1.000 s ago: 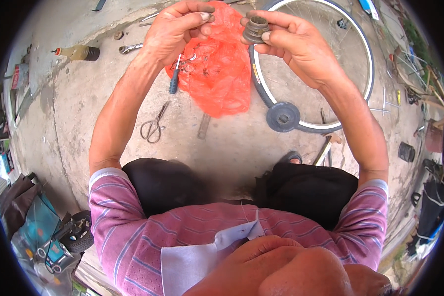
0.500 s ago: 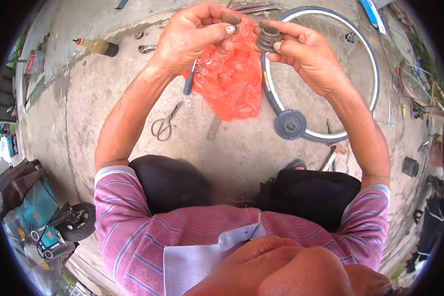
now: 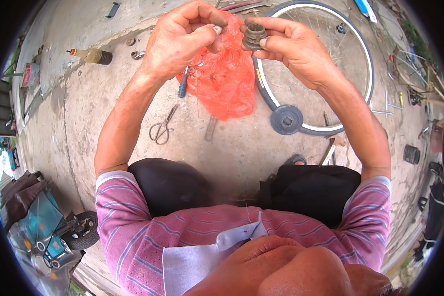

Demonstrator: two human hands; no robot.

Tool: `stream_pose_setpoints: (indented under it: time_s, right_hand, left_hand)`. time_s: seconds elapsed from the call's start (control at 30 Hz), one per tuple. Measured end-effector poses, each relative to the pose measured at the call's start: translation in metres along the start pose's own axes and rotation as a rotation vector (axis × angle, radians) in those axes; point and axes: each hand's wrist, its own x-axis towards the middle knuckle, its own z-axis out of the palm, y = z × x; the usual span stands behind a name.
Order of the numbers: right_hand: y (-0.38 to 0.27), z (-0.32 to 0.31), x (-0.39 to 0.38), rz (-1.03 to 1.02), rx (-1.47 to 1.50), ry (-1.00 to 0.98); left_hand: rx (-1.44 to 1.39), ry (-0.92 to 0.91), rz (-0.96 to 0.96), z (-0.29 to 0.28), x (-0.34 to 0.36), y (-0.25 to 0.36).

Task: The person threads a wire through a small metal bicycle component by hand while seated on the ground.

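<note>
In my right hand (image 3: 298, 52) I hold a greasy, ringed metal freewheel body (image 3: 254, 37), thumb and fingers around its side and the hollow end facing up. Close to its left, my left hand (image 3: 185, 37) is closed in a pinch. Whatever sits between those fingertips is too small and hidden to name. Both hands are raised over a crumpled red plastic bag (image 3: 227, 93) on the concrete. A spoked bicycle wheel (image 3: 262, 86) lies flat beyond my right hand, with a dark round disc (image 3: 286, 120) against its near edge.
Scissors (image 3: 160, 132), a screwdriver (image 3: 182, 86) and a flat metal strip (image 3: 211, 129) lie before my knees. A bottle of dark liquid (image 3: 97, 56) and a wrench (image 3: 137, 55) are at left. A small wheeled thing (image 3: 81, 232) stands lower left.
Both hands have shifted slightly left, with the freewheel body still in the right one. The whole view has also moved a little. My left hand remains pinched.
</note>
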Motion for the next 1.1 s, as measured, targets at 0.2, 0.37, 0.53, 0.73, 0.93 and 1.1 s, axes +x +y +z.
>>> stream_pose_setpoints:
  time_s: [0.2,0.37,0.53,0.73,0.93,1.1]
  right_hand:
    - [0.005,0.002,0.004,-0.002,-0.011,-0.017]
    - [0.003,0.006,0.002,-0.014,0.046,-0.012]
    - [-0.002,0.006,0.0,-0.023,-0.034,-0.055]
    - [-0.006,0.01,-0.005,-0.03,-0.064,-0.054]
    - [-0.005,0.009,-0.007,-0.021,-0.034,-0.098]
    - [-0.005,0.011,-0.004,-0.011,-0.035,-0.075]
  left_hand:
    - [0.088,-0.101,0.097,0.007,-0.003,0.007]
    - [0.111,-0.061,0.002,0.019,-0.004,0.017]
    - [0.172,-0.127,0.132,0.018,0.002,0.017]
    - [0.457,-0.129,0.392,0.015,0.011,0.023]
    - [0.637,-0.18,0.38,0.026,0.007,0.035]
    - [0.63,-0.123,0.49,0.03,0.01,0.035]
